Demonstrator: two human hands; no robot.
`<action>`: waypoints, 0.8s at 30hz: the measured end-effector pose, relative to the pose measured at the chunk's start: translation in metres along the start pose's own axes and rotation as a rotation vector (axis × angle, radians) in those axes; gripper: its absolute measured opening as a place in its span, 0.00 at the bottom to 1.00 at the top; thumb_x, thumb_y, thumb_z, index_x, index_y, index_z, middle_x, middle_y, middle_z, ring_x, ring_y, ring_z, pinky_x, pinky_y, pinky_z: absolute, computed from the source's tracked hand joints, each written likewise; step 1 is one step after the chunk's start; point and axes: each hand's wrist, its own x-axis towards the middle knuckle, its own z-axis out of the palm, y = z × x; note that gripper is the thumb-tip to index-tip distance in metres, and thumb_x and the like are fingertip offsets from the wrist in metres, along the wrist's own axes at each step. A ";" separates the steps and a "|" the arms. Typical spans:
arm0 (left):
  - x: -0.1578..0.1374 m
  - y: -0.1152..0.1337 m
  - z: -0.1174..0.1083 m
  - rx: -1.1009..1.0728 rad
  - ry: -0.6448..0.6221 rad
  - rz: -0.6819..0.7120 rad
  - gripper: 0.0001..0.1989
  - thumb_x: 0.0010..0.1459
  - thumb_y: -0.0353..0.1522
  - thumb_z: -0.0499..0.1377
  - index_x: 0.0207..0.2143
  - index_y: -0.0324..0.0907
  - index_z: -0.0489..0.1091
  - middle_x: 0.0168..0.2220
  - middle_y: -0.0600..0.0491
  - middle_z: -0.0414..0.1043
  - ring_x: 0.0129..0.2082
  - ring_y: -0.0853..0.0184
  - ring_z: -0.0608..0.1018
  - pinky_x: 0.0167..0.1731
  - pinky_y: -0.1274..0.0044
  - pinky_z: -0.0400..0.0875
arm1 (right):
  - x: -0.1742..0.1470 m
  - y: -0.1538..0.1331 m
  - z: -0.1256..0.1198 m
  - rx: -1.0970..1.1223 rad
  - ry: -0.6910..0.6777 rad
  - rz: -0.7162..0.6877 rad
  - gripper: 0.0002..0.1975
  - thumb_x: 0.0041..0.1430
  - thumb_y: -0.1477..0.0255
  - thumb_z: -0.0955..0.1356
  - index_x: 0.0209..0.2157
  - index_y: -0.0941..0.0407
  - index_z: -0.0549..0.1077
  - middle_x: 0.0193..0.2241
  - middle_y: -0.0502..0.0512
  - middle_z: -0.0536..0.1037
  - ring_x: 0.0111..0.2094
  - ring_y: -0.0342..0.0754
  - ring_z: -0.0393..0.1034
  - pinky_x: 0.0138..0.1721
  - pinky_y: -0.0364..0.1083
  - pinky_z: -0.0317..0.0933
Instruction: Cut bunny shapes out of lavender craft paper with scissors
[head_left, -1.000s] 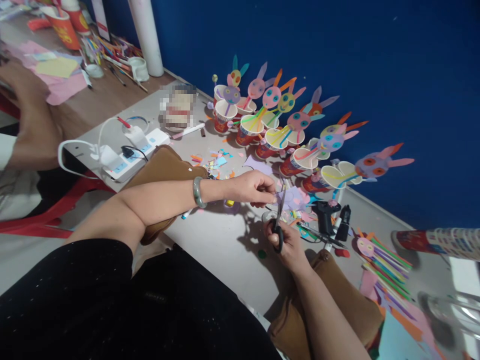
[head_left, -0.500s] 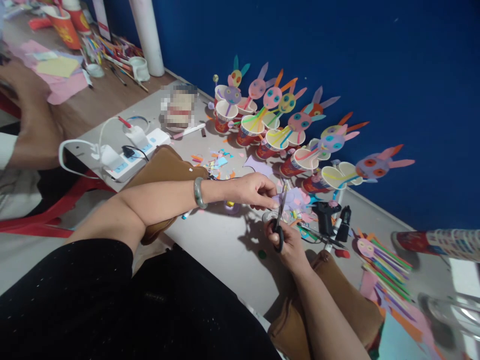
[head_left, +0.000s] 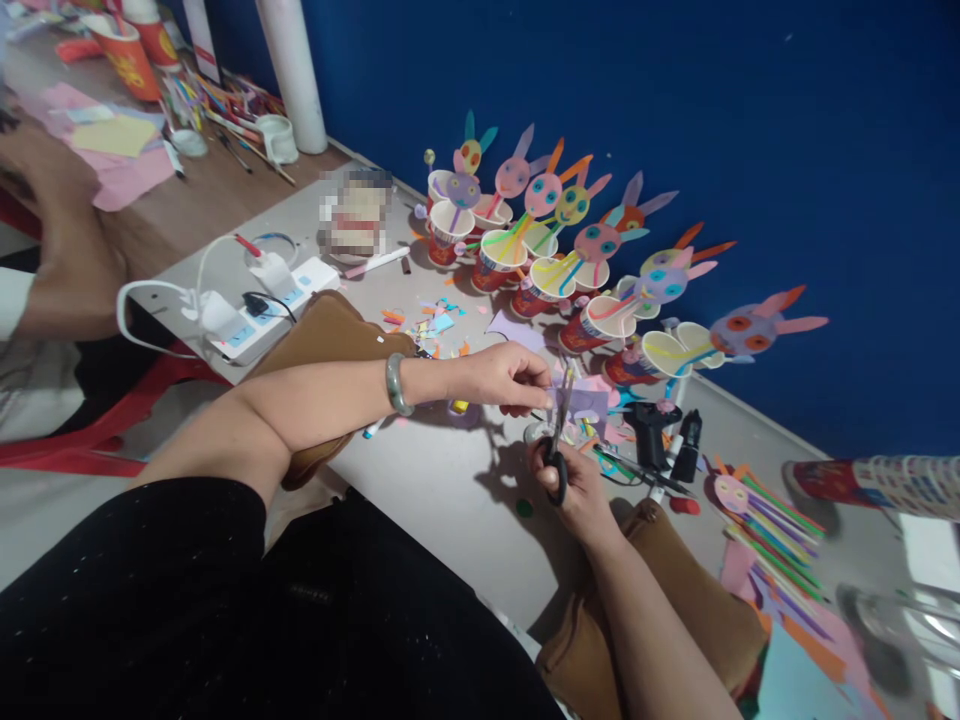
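In my right hand [head_left: 571,488] is a pair of black-handled scissors [head_left: 556,462], its blades pointing up and away from me. My left hand [head_left: 516,378] pinches a small purple piece of paper [head_left: 585,402] right beside the blades. The paper partly lies behind the blades, so I cannot tell whether they are biting into it. Under and behind it are pink paper scraps [head_left: 616,437]. A black glue gun [head_left: 651,432] lies just to the right of the scraps.
Several paper cups with rabbit-faced paper figures [head_left: 543,196] line the blue wall. A white power strip [head_left: 277,308] is at the left, brown cushions [head_left: 694,590] at the table's near edge. Stacked cups [head_left: 874,485] lie at the right. Another person's arm [head_left: 71,220] is at far left.
The purple paper has turned between my left fingers and now shows a flatter, squarer face beside the blades. My left fingers have shifted slightly; the right hand stays in about the same place.
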 end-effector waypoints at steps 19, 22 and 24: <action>-0.001 0.003 0.000 0.006 0.018 -0.005 0.08 0.55 0.29 0.61 0.25 0.38 0.66 0.18 0.57 0.68 0.19 0.76 0.70 0.22 0.81 0.64 | 0.001 0.001 0.000 -0.039 0.029 0.008 0.29 0.54 0.43 0.68 0.22 0.55 0.64 0.21 0.49 0.66 0.24 0.44 0.56 0.26 0.45 0.54; 0.000 0.003 -0.001 0.004 0.020 0.005 0.08 0.56 0.29 0.61 0.25 0.37 0.66 0.18 0.57 0.68 0.19 0.76 0.70 0.23 0.81 0.64 | 0.001 0.001 0.000 -0.040 0.027 0.011 0.29 0.54 0.42 0.68 0.22 0.55 0.65 0.21 0.50 0.66 0.24 0.44 0.57 0.26 0.45 0.54; 0.000 0.002 -0.001 0.000 0.025 0.012 0.08 0.56 0.29 0.61 0.25 0.37 0.66 0.19 0.57 0.68 0.19 0.76 0.70 0.23 0.81 0.64 | 0.002 0.001 0.000 -0.039 0.028 0.014 0.30 0.53 0.41 0.68 0.22 0.55 0.65 0.22 0.50 0.66 0.24 0.44 0.57 0.26 0.46 0.54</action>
